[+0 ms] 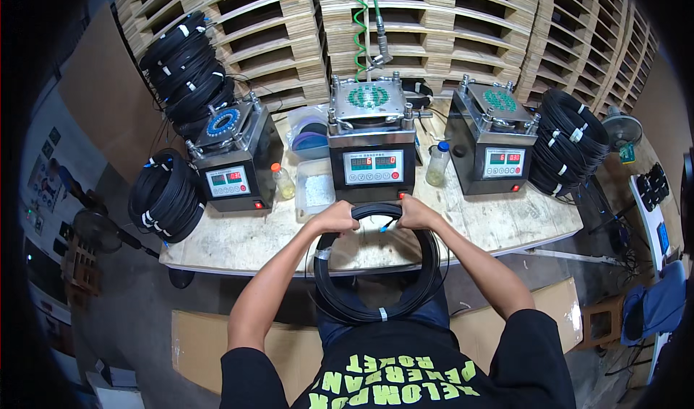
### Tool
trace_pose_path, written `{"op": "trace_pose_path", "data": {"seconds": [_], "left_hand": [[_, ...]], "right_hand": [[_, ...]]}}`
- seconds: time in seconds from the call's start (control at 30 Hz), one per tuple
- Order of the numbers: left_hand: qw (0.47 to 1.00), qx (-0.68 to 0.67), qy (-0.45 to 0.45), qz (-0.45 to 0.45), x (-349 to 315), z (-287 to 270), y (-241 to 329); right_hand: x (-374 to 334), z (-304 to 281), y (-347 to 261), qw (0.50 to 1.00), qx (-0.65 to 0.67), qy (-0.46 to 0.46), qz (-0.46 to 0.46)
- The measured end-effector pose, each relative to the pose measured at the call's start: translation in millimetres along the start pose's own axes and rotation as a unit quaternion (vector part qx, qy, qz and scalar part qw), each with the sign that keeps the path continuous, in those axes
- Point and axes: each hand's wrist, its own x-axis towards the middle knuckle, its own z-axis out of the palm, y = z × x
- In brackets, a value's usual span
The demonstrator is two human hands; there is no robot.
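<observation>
Head camera: from where I stand, the black cable coil (431,261) reaches past the near edge of the wooden workbench (499,225), its far arc over the boards and its near arc by the person's black shirt (390,355); whether those touch I cannot tell. At the left of the far arc, the left hand (337,216) has its fingers curled round the strands; at the right, the right hand (417,213) grips likewise, fingertips partly hidden. Between them pokes a blue-tipped end (383,229). I'd judge the coil moderately light, springy and rather smooth, apt to spread where no tape band (383,313) ties it. The full bundle makes the safest hold; that tip looks the fragile part.

Round about, from the left: a pile of coils (163,192), then the left benchtop machine (233,160), an orange-capped bottle (283,183) and a clear plastic tub (316,186), just beyond the left hand and easily knocked. The middle machine (372,145) blocks the far side directly. Rightward stand a blue-capped bottle (437,165), the right machine (491,141) and leaning coils (567,141). Loose loops beside the ring could snag on the bench edge.
</observation>
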Motion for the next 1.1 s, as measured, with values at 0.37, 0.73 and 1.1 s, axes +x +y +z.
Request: {"op": "trace_pose_path", "data": {"seconds": [0.37,0.73,1.1], "left_hand": [[0.996,-0.047,0.071,0.031,14.3,26.7,-64.3],[0.983,-0.010,0.155,0.094,-27.3,30.9,-33.2],[0.869,0.277,0.343,0.225,-46.8,45.5,-32.6]], "right_hand": [[4.7,56.4,19.0,0.991,0.038,0.074,0.105],[-10.1,47.3,-4.8,0.991,-0.080,0.102,0.026],[-32.0,20.8,-35.4,0.984,-0.158,0.061,0.051]]}}
